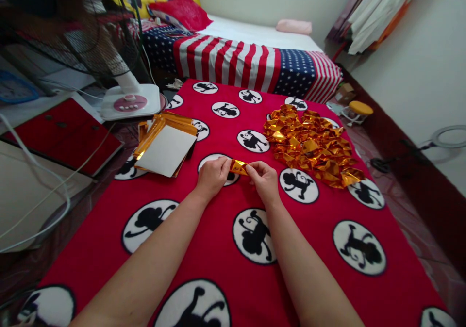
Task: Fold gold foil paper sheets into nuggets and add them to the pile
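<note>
Pinching opposite ends of a gold foil strip (239, 167) in the head view, the left hand (213, 176) and right hand (263, 179) seemed to hold it taut over the red cloth (218, 239), with stacked sheets (168, 148) left and crinkled foil (309, 147) right, apparently for easy reach.

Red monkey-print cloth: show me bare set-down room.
Free: beyond the shiny gold strip, between the white-topped sheet stack and crumpled gold foil heap; also near right, outside the right forearm. Crowded: stack, heap, and around the left hand and right hand.

Gold foil strip (239, 167) — shiny, creased, between both hands (214, 177) (265, 179)
</note>
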Available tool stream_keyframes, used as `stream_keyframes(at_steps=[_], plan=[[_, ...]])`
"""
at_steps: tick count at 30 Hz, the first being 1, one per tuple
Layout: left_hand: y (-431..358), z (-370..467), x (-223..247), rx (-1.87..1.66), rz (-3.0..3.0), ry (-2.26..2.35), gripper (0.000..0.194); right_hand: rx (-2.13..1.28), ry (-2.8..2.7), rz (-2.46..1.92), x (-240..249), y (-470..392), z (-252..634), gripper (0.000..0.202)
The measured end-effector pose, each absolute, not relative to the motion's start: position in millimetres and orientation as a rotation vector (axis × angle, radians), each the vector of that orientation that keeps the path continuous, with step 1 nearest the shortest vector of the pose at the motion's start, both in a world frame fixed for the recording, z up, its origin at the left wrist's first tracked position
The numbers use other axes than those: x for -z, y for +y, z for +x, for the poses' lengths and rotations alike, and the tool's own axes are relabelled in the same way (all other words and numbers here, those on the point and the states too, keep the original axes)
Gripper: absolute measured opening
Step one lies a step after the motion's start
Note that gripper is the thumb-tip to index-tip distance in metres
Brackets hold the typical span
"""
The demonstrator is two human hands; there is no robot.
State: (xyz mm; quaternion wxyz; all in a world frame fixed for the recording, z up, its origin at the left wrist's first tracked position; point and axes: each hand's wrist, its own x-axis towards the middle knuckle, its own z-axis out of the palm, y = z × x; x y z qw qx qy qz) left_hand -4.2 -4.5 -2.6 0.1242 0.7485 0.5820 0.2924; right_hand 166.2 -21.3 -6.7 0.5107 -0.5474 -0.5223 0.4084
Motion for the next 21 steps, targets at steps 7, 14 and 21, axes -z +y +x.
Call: stream_keyframes(at_steps=[7,14,21], plan=[[-7.3,-1.6,0.2,-0.794,2.182,1.853,0.038,-0.967,-1.258,-1.329,7.3,-22.5,167.0,0.030],[-6.9,-0.6,-1.2,-0.720,2.197,1.889,0.039,-1.025,-1.222,-1.272,5.3,-23.4,166.7,0.028],[-6.3,-1.3,1.0,-0.754,2.207,1.888,0.039,-1.076,-1.186,-1.225,3.7,-24.3,165.6,0.026]])
